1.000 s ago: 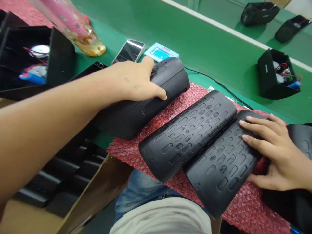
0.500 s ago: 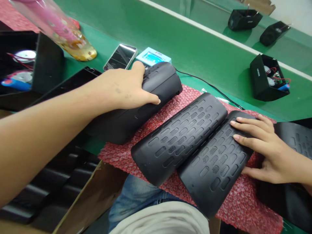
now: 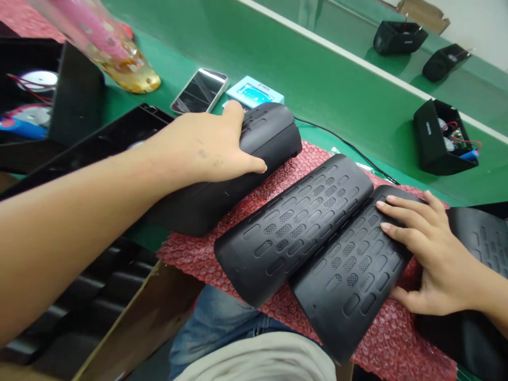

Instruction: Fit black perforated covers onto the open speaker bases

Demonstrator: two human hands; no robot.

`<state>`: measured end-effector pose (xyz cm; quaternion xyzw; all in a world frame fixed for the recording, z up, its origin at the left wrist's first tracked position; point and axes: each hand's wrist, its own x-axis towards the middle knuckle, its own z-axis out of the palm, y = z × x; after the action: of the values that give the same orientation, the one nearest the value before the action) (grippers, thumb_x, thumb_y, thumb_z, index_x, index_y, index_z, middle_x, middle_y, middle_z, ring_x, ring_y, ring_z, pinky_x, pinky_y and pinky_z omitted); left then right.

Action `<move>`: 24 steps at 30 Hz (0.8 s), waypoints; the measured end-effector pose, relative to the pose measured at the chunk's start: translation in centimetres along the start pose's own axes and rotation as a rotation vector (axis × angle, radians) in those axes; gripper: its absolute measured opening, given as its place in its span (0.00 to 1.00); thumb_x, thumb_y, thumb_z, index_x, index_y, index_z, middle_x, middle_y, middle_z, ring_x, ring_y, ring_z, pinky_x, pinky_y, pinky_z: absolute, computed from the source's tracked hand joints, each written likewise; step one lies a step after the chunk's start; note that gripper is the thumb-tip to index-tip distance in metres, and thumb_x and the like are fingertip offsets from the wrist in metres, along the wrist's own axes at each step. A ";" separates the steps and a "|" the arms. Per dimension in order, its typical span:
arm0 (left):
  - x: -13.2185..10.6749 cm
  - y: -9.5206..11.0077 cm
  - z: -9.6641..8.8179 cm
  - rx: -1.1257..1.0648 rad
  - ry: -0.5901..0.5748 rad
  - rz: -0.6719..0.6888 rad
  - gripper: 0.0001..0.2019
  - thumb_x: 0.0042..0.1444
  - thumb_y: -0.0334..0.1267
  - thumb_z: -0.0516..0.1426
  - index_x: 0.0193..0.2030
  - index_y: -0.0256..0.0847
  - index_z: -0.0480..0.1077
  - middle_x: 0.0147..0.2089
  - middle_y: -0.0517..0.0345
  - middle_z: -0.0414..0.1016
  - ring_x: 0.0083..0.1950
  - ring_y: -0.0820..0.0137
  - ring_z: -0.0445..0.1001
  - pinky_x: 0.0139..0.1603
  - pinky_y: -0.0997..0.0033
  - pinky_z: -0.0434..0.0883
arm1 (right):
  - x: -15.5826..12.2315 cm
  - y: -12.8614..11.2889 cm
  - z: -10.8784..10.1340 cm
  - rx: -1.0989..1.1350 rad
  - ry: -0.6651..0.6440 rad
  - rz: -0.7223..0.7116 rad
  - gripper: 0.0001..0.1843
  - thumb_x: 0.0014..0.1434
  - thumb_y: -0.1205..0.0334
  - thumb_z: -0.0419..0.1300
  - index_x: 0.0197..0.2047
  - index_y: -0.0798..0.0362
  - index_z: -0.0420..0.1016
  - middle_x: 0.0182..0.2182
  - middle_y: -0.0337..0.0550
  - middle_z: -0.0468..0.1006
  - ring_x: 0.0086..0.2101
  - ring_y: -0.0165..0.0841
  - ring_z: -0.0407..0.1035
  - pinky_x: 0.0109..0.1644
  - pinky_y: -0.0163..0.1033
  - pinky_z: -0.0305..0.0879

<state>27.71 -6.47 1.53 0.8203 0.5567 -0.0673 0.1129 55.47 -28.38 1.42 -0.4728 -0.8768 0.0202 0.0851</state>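
Note:
My left hand is wrapped over the top of a black speaker housing, thumb on its near side and fingers partly hidden behind it. Beside it lies a second black speaker housing with a pattern of rounded slots and mesh patches, untouched. My right hand grips a third, matching speaker housing, fingertips on the slotted face and thumb at its right edge. These two slotted housings lie side by side, slanting, on red bubble wrap.
Behind are a phone, a light-blue box with a screen and a bottle. Open housings with wires stand at left and far right. Another slotted housing lies right. A carton stands below left.
The view has shifted slightly. Both hands stay on the same speaker housings, which show no clear movement.

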 end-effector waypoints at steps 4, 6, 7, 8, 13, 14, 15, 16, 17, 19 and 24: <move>-0.3 0.0 -0.3 0.092 0.010 0.002 0.42 0.46 0.62 0.57 0.56 0.28 0.54 0.41 0.48 0.69 0.46 0.46 0.73 0.45 0.47 0.70 | 0.0 -0.2 0.2 0.017 0.042 -0.007 0.34 0.41 0.54 0.61 0.51 0.60 0.63 0.56 0.64 0.62 0.55 0.62 0.56 0.59 0.73 0.39; -0.5 -0.6 -0.3 0.050 -0.026 0.072 0.43 0.43 0.62 0.59 0.56 0.30 0.54 0.42 0.46 0.69 0.45 0.49 0.73 0.44 0.52 0.71 | -0.1 -0.5 0.4 0.022 0.050 0.004 0.34 0.40 0.56 0.61 0.51 0.59 0.63 0.56 0.62 0.62 0.55 0.62 0.56 0.59 0.73 0.38; -0.7 -1.0 -0.3 0.010 -0.053 0.112 0.44 0.41 0.61 0.61 0.57 0.31 0.54 0.45 0.44 0.68 0.46 0.49 0.73 0.46 0.53 0.71 | -0.3 -0.6 0.6 0.022 0.057 0.015 0.35 0.39 0.57 0.60 0.52 0.59 0.63 0.57 0.62 0.62 0.55 0.61 0.55 0.59 0.73 0.37; -0.9 -1.3 -0.3 -0.042 -0.089 0.146 0.46 0.38 0.59 0.62 0.59 0.32 0.53 0.49 0.42 0.66 0.48 0.50 0.72 0.48 0.54 0.70 | -0.5 -0.6 0.8 0.021 0.062 0.021 0.36 0.39 0.57 0.60 0.53 0.59 0.63 0.57 0.61 0.61 0.56 0.61 0.55 0.59 0.72 0.37; -1.8 -2.1 -0.4 -0.187 -0.168 0.176 0.61 0.36 0.56 0.65 0.69 0.46 0.30 0.57 0.44 0.61 0.53 0.52 0.69 0.51 0.57 0.68 | -1.6 0.6 2.9 -0.004 0.156 -0.044 0.32 0.47 0.56 0.56 0.55 0.57 0.62 0.61 0.58 0.56 0.57 0.58 0.55 0.60 0.69 0.37; -1.9 -2.0 -0.5 -0.177 -0.171 0.161 0.62 0.36 0.56 0.65 0.69 0.48 0.28 0.54 0.45 0.63 0.51 0.52 0.70 0.49 0.58 0.69 | -1.8 1.1 3.3 -0.028 0.181 -0.069 0.28 0.49 0.59 0.54 0.55 0.55 0.63 0.62 0.56 0.55 0.57 0.56 0.55 0.61 0.67 0.36; -2.0 -1.9 -0.6 -0.170 -0.167 0.150 0.62 0.35 0.55 0.65 0.70 0.49 0.29 0.51 0.47 0.64 0.49 0.52 0.71 0.48 0.58 0.69 | -2.0 1.6 3.7 -0.059 0.196 -0.088 0.26 0.50 0.63 0.53 0.54 0.53 0.64 0.62 0.54 0.55 0.57 0.53 0.55 0.62 0.66 0.36; -2.0 -1.8 -0.6 -0.170 -0.161 0.140 0.60 0.35 0.54 0.65 0.70 0.51 0.31 0.49 0.48 0.65 0.47 0.53 0.71 0.48 0.58 0.70 | -2.1 2.0 4.1 -0.096 0.195 -0.101 0.24 0.51 0.66 0.53 0.53 0.52 0.65 0.62 0.53 0.55 0.57 0.51 0.56 0.63 0.64 0.36; -2.1 -1.6 -0.7 -0.172 -0.150 0.135 0.59 0.36 0.53 0.65 0.70 0.51 0.34 0.47 0.49 0.65 0.46 0.54 0.72 0.47 0.59 0.70 | -2.2 2.2 4.5 -0.136 0.188 -0.108 0.23 0.52 0.67 0.53 0.53 0.51 0.66 0.62 0.52 0.57 0.57 0.50 0.57 0.63 0.63 0.35; -2.5 -1.2 -0.7 -0.165 -0.118 0.149 0.58 0.35 0.50 0.66 0.70 0.51 0.36 0.46 0.51 0.66 0.44 0.57 0.73 0.45 0.61 0.71 | -2.0 2.3 5.5 -0.198 0.199 -0.116 0.19 0.54 0.68 0.54 0.51 0.50 0.68 0.58 0.52 0.64 0.56 0.48 0.60 0.64 0.61 0.34; -3.4 -0.3 -1.6 0.080 0.296 0.354 0.43 0.38 0.35 0.63 0.64 0.57 0.56 0.58 0.44 0.59 0.58 0.46 0.64 0.54 0.49 0.66 | 0.7 1.0 7.5 -0.173 0.663 0.052 0.10 0.59 0.71 0.51 0.33 0.49 0.70 0.42 0.42 0.77 0.46 0.39 0.69 0.64 0.58 0.39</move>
<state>26.16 -9.04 3.84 0.9098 0.4117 0.0525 0.0078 54.63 -26.93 -6.03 -0.4815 -0.7875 -0.2069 0.3243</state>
